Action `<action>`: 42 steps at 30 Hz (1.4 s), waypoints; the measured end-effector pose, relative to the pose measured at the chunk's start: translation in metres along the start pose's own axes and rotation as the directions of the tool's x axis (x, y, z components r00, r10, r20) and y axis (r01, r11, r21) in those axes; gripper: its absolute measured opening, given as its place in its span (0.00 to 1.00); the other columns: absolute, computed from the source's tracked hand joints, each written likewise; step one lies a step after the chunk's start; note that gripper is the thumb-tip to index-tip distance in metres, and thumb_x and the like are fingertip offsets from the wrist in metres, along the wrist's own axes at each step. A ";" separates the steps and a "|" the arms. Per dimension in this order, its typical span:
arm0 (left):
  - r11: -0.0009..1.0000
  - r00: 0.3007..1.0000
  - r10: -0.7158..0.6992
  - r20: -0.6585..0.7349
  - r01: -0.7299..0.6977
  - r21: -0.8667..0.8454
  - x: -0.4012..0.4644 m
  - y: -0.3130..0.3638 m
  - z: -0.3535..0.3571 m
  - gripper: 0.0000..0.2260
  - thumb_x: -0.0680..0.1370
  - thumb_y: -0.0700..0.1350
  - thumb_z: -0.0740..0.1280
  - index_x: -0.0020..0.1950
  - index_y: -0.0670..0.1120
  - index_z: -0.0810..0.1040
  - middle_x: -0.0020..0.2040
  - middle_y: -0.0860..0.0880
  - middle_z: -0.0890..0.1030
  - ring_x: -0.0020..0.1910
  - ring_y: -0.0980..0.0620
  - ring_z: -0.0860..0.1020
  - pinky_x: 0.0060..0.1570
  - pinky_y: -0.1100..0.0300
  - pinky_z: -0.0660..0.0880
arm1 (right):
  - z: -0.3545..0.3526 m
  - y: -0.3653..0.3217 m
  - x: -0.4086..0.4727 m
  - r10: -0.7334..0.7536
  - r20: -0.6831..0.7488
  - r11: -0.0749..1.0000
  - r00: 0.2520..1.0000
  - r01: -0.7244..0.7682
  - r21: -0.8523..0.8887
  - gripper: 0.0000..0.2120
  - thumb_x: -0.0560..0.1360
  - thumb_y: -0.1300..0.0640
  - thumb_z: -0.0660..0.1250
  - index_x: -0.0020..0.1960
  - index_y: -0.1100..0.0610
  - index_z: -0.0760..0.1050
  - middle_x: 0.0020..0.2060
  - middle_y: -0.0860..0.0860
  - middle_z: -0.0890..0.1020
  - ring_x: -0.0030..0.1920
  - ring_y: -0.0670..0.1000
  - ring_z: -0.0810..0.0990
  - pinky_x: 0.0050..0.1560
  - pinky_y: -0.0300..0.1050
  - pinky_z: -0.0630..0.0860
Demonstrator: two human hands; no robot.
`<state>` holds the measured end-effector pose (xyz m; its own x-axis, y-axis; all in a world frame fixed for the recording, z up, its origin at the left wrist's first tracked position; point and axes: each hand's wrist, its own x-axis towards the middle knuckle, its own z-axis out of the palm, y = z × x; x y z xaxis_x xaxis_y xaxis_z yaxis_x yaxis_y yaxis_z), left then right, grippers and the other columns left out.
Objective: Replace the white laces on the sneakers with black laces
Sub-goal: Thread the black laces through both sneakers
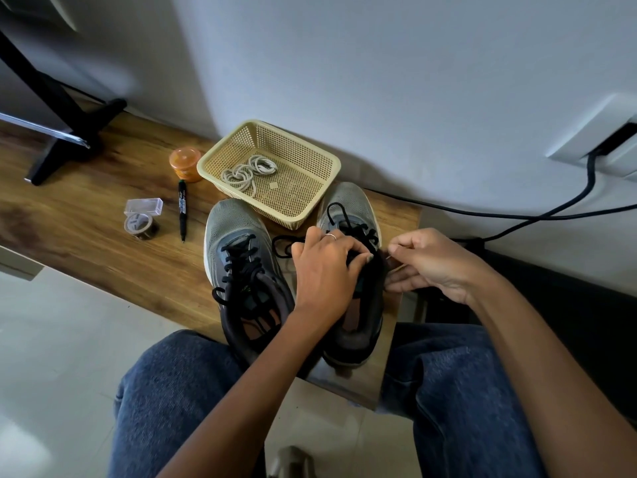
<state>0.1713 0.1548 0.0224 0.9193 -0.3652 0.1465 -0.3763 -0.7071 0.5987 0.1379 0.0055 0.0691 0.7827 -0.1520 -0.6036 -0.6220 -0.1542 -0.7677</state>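
Note:
Two grey sneakers stand side by side on the wooden table (86, 215). The left sneaker (241, 270) carries a black lace through its eyelets. On the right sneaker (348, 208) a black lace (339, 210) runs loosely over the toe end, with a loop trailing between the shoes. My left hand (324, 267) grips the right sneaker's tongue and lace area. My right hand (431, 263) sits at that shoe's right side, fingers curled and pinching the black lace. Coiled white laces (248, 170) lie in the beige basket (310, 208).
Left of the shoes lie a black marker (182, 210), an orange jar (185, 164), a tape roll (139, 226) and a clear plastic box (144, 205). A black stand (65, 132) occupies the table's far left. A black cable (517, 219) runs along the wall at right.

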 end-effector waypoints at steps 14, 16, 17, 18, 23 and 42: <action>0.995 0.999 0.040 0.001 -0.040 0.094 0.000 -0.004 -0.004 0.12 0.73 0.56 0.71 0.54 0.56 0.78 0.51 0.56 0.78 0.54 0.51 0.69 0.47 0.57 0.54 | 0.006 -0.001 0.007 -0.119 -0.248 0.985 0.961 0.083 -0.152 0.08 0.79 0.64 0.62 0.42 0.60 0.74 0.37 0.57 0.82 0.31 0.51 0.83 0.33 0.44 0.81; 0.989 0.997 0.072 0.011 -0.073 0.130 -0.001 -0.003 -0.004 0.17 0.70 0.54 0.74 0.58 0.55 0.77 0.54 0.54 0.76 0.54 0.50 0.70 0.48 0.57 0.56 | 0.004 0.002 0.010 -0.218 -0.349 0.957 0.912 0.128 -0.261 0.09 0.79 0.64 0.61 0.40 0.58 0.74 0.41 0.56 0.82 0.36 0.53 0.84 0.38 0.49 0.83; 0.989 0.997 0.075 0.013 -0.076 0.124 -0.001 -0.002 -0.005 0.19 0.70 0.52 0.75 0.59 0.55 0.76 0.56 0.53 0.75 0.55 0.50 0.70 0.49 0.56 0.57 | 0.004 0.002 0.010 -0.257 -0.382 0.943 0.887 0.143 -0.301 0.10 0.79 0.64 0.60 0.40 0.57 0.74 0.42 0.56 0.82 0.37 0.53 0.84 0.39 0.51 0.83; 0.993 0.998 0.067 0.004 -0.067 0.097 0.000 -0.001 -0.005 0.21 0.70 0.49 0.75 0.61 0.54 0.76 0.58 0.52 0.73 0.56 0.50 0.71 0.51 0.56 0.58 | 0.003 0.003 0.011 -0.280 -0.404 0.936 0.871 0.155 -0.315 0.10 0.79 0.65 0.59 0.41 0.57 0.74 0.42 0.55 0.82 0.37 0.54 0.84 0.40 0.53 0.83; 0.996 0.982 -0.073 -0.172 0.080 0.034 0.004 -0.003 -0.013 0.22 0.69 0.47 0.76 0.60 0.52 0.73 0.57 0.52 0.71 0.56 0.52 0.70 0.52 0.57 0.63 | 0.002 0.001 0.005 -0.235 -0.415 0.971 0.879 0.191 -0.146 0.12 0.81 0.66 0.55 0.41 0.58 0.69 0.41 0.60 0.80 0.36 0.58 0.83 0.36 0.48 0.82; 0.967 0.968 -0.249 0.001 0.249 0.047 0.002 -0.003 -0.020 0.09 0.75 0.46 0.68 0.49 0.48 0.69 0.45 0.52 0.76 0.42 0.47 0.76 0.39 0.55 0.68 | 0.004 -0.023 -0.025 -0.379 -0.705 0.766 0.600 0.631 0.125 0.13 0.83 0.64 0.49 0.44 0.52 0.64 0.42 0.58 0.80 0.38 0.51 0.85 0.40 0.41 0.81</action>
<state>0.1763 0.1689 0.0368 0.9839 -0.1783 -0.0085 -0.1406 -0.8035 0.5784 0.1328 0.0164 0.1010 0.6883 -0.7209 0.0806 0.0201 -0.0921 -0.9955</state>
